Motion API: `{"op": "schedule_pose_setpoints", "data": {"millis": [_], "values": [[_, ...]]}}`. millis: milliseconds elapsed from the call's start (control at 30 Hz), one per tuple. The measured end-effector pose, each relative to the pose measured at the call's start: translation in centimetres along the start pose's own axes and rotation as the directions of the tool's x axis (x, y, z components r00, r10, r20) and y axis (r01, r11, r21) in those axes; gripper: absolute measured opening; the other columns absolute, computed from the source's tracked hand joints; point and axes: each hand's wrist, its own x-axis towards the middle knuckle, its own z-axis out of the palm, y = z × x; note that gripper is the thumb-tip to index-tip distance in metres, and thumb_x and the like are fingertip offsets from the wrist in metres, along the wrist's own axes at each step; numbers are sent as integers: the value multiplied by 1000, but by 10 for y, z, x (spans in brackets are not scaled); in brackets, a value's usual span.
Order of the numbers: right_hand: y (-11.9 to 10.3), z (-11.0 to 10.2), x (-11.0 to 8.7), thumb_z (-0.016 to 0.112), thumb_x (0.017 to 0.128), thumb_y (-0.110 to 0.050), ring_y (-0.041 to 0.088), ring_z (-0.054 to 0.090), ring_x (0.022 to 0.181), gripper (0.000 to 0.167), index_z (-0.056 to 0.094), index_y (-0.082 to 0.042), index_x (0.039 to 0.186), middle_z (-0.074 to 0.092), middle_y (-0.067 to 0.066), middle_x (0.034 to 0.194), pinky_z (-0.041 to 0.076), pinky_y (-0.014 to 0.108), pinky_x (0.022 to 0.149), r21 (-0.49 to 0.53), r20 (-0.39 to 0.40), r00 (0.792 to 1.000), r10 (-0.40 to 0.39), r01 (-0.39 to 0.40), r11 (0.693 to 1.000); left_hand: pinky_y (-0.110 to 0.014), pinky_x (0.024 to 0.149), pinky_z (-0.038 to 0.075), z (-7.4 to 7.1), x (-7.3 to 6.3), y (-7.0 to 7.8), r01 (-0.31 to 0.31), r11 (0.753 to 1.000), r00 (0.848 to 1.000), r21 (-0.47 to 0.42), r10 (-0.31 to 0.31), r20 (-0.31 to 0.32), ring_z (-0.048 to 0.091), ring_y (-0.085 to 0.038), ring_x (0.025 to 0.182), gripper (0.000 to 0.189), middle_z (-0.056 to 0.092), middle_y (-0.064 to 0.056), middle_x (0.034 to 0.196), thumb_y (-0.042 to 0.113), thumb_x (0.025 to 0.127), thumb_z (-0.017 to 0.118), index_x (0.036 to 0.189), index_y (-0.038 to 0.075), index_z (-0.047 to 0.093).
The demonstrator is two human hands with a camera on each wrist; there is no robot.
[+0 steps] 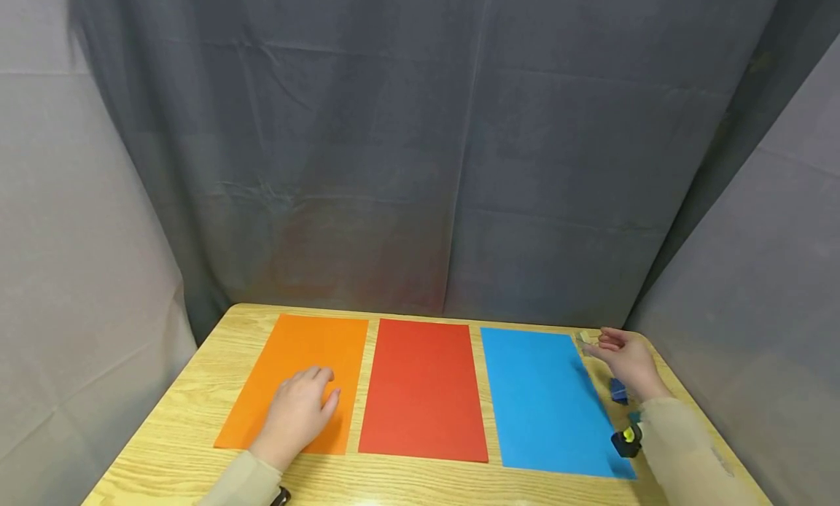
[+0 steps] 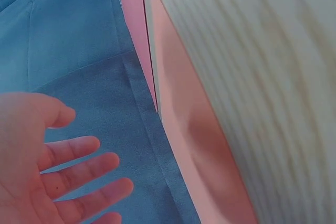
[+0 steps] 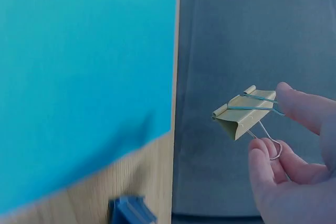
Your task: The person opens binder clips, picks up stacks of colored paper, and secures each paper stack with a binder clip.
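My right hand (image 1: 628, 360) is raised over the far right of the table, beside the blue sheet (image 1: 551, 404). Between its thumb and fingers it holds a yellow binder clip (image 3: 244, 113) by the wire handles, thumb on one handle and fingers at the other. In the head view the clip is partly hidden by the fingers. A dark blue binder clip (image 1: 618, 391) lies on the table below this hand. Over the orange sheet (image 1: 308, 345) hovers my left hand (image 1: 295, 413), fingers spread loosely, holding nothing.
A red sheet (image 1: 423, 389) lies between the orange and blue ones on the wood-grain table (image 1: 157, 462). Near the right sleeve is a small teal item (image 1: 634, 417). A grey curtain (image 1: 354, 141) hangs behind, with pale cloth (image 1: 768, 258) at both sides.
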Motion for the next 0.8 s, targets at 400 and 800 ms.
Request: {"op": "schedule_pose_setpoints", "data": {"millis": [400,800], "values": [[-22,19,-17,64,103,-33,41,51,136,75,30,9,155,44,31,151,50,37,108,81,52,999,7,-11,997,-46,75,56,1,0,-1,1,1000,1000,-12,-1,-1,66,-25,81,20,71,-3,96,23,92,76,104,9,71],[-21,23,-25,58,105,-40,44,42,142,79,23,8,158,37,30,156,35,54,117,136,113,992,49,-64,989,-46,74,56,-1,-1,-2,-7,1000,1000,-10,7,-14,67,-25,81,20,71,-4,96,22,91,76,104,8,72]]}}
